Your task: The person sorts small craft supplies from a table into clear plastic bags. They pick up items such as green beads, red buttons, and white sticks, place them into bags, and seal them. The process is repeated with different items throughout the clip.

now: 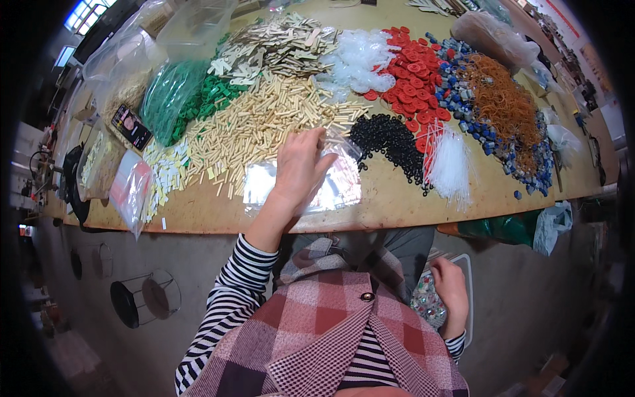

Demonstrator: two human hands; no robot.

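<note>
My left hand (303, 161) is over a stack of clear plastic bags (342, 186) at the table's front edge, its fingertips at the bags' upper part; whether it grips one I cannot tell. Short wooden dowels (263, 114) lie heaped just beyond it, and small black rings (384, 141) lie to the right. My right hand (450, 288) hangs below the table over a white-rimmed bin (469, 317) of filled small bags (429, 302). Its fingers are bent, and what they hold, if anything, is not plain. Red plastic discs (414, 74) and white thin plastic strips (449, 166) lie further right.
Green plastic pieces (218, 94), flat wooden pieces (283, 47), clear plastic discs (359, 59), blue pieces (464, 109) and brown rubber bands (506, 104) form heaps. A phone (131, 126) leans on a bag at left. Stools (124, 303) stand on the floor.
</note>
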